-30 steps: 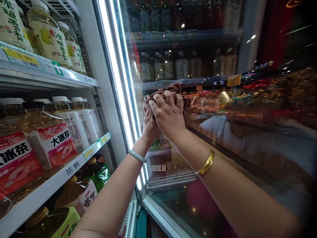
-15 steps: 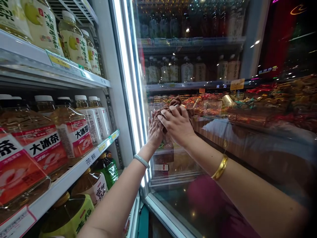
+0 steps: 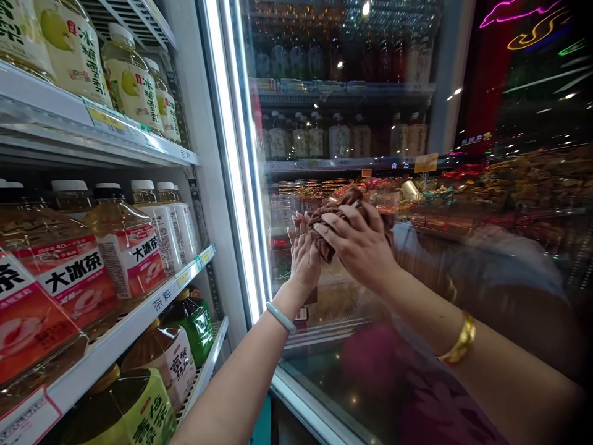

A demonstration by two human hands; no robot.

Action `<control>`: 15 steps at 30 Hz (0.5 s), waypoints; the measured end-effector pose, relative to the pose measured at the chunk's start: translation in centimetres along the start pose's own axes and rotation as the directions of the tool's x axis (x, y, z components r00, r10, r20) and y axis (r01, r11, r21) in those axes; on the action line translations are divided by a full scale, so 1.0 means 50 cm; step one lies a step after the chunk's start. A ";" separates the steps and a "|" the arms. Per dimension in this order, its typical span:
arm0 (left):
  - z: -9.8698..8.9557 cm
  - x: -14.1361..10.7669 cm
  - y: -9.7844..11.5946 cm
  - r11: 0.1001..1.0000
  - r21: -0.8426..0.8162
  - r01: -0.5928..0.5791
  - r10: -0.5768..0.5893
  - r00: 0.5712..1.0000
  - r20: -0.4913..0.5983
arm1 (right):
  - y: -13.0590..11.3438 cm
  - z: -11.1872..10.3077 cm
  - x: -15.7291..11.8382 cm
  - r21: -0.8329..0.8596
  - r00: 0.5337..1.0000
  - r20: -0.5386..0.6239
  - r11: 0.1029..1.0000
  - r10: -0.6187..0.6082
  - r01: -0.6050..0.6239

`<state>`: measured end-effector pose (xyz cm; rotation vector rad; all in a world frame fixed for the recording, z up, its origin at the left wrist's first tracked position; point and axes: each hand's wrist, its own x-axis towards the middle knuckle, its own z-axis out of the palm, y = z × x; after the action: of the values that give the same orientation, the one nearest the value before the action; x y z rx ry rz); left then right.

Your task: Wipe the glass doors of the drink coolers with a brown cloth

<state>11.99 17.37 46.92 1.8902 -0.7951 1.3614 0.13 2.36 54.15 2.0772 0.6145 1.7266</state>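
Observation:
A crumpled brown cloth [image 3: 353,196] is pressed against the inner side of the glass door [image 3: 393,395]. Spread over it is my right hand [image 3: 359,241], its bent fingers gripping and flattening the cloth; a gold bracelet circles that wrist. Just left of the cloth, my left hand [image 3: 306,259] rests against the glass with its fingers stretched upward, close beside or touching the cloth's edge. A pale green bangle [image 3: 280,317] is on the left wrist. The cloth and the right hand hide part of the left fingers.
At left, open fridge shelves hold bottled drinks, including red-labelled tea bottles [image 3: 83,278] and pear-drink bottles [image 3: 132,83]. A bright light strip [image 3: 231,154] runs down the fridge's edge. Bottles, lights and heaped goods show in or through the glass.
Both hands and the brown cloth have moved right across the glass, away from the light strip. The view has shifted slightly too, so the shelves sit further left.

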 end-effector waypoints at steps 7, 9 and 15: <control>0.027 -0.021 0.133 0.983 0.033 -0.181 0.180 0.983 0.044 | 0.026 -0.072 -0.109 -0.023 0.995 -0.024 0.995 0.092 -0.093; 0.035 -0.027 0.154 0.973 0.063 -0.220 0.220 0.975 0.018 | 0.035 -0.079 -0.113 -0.012 0.999 0.017 0.999 0.036 -0.036; 0.026 -0.012 0.259 0.975 0.025 -0.222 0.221 0.975 0.035 | 0.105 -0.153 -0.137 -0.049 0.992 -0.020 0.990 0.128 -0.129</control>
<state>2.35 8.72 48.16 1.8944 -1.0329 1.4858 -7.93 -5.76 52.73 2.1106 0.4460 1.8118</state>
